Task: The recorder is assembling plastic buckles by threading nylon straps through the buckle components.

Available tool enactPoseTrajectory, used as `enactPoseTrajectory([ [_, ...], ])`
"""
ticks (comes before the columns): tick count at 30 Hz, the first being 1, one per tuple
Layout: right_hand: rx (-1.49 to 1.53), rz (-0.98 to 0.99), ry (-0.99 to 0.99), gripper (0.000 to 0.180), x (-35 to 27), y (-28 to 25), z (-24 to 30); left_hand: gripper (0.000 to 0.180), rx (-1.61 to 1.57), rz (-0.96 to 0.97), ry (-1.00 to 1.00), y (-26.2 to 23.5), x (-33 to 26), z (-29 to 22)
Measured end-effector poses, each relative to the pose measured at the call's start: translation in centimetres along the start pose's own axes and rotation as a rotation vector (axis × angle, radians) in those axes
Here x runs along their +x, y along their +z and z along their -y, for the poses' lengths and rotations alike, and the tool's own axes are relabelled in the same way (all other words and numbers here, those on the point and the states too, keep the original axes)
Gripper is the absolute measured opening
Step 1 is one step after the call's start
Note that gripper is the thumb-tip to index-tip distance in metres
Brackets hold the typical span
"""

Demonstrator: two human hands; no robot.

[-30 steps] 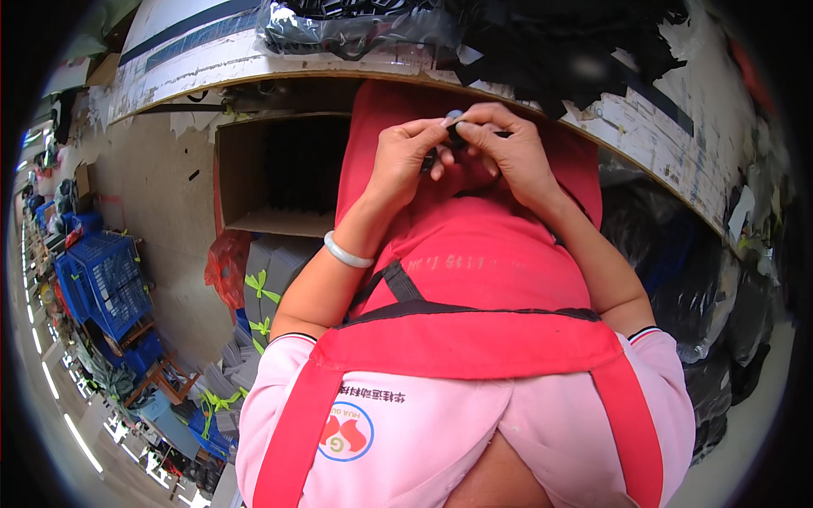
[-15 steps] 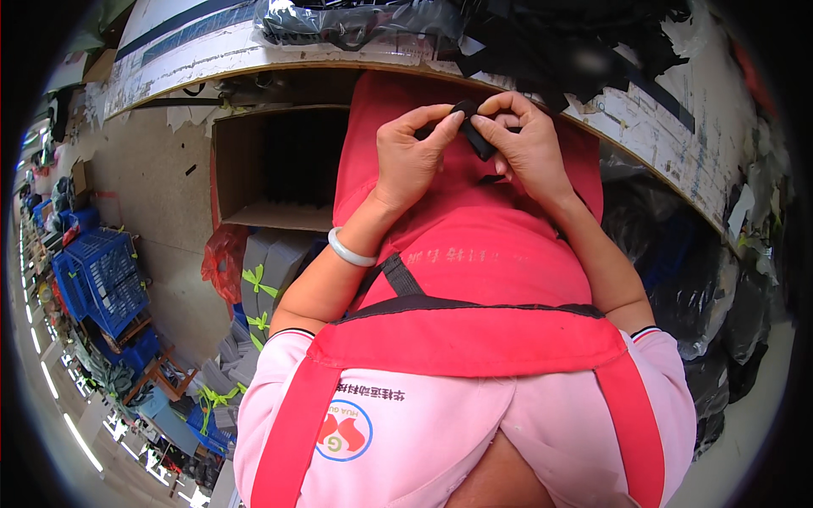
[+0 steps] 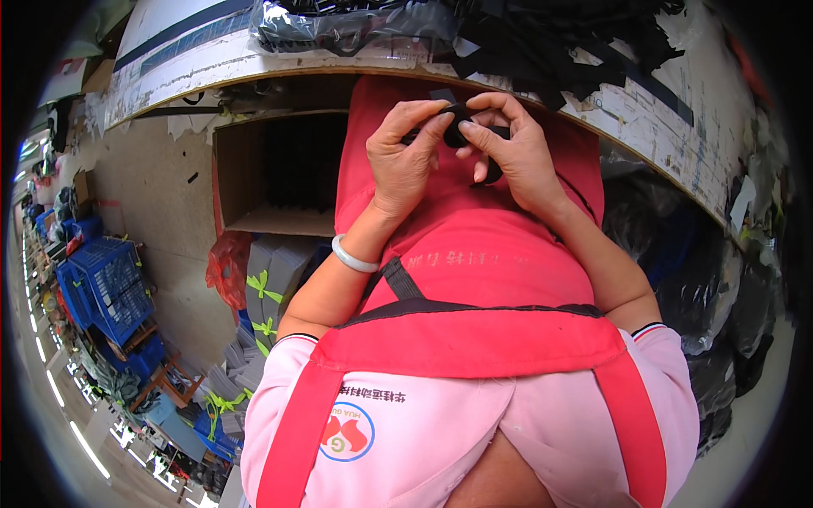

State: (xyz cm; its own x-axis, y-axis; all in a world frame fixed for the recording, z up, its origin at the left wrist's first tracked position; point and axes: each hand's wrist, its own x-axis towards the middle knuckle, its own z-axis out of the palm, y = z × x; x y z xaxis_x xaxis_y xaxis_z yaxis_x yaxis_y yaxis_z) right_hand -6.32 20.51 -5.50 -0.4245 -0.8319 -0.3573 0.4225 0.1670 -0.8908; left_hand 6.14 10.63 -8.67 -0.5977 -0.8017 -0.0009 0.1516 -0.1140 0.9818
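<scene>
Both hands are raised over the red apron [image 3: 483, 229] on my lap, just short of the table edge. Between them is a black strap-like piece [image 3: 456, 129], bent into a curve; its exact kind is unclear. My left hand [image 3: 405, 154] pinches one side between thumb and forefinger. With thumb and fingers, my right hand [image 3: 518, 152] grips the other side, and a dark end hangs below its fingers. A pale bangle circles my left wrist. Part of the piece is hidden behind the fingers.
Across the top runs a worn white table [image 3: 203, 63], bearing a clear plastic bag [image 3: 356, 30] and a heap of black strips [image 3: 559, 55]. Left of my lap an open cardboard box [image 3: 279, 224] sits under it. Blue crates [image 3: 110, 288] stand far left; dark plastic bags [image 3: 694, 292] lie right.
The black piece has turned from a straight, downward-slanting strip to a curved shape between my fingers. My left hand has shifted slightly left, and the right-hand fingers have re-closed around the piece.
</scene>
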Motion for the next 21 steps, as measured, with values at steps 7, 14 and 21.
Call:
enactPoseTrajectory([
  [7,-0.019,-0.048,-0.058,0.032,0.4,0.8,-0.9,0.016,-0.051,0.007,-0.024,0.1,-0.2,0.7],
  [14,-0.047,0.204,0.222,0.025,1.9,-2.6,0.2,0.025,0.277,0.134,0.351,-1.3,0.0,1.2],
  [21,-0.253,0.174,0.142,0.022,1.6,-2.7,0.6,0.027,0.178,0.207,0.192,-1.6,-1.2,0.3],
])
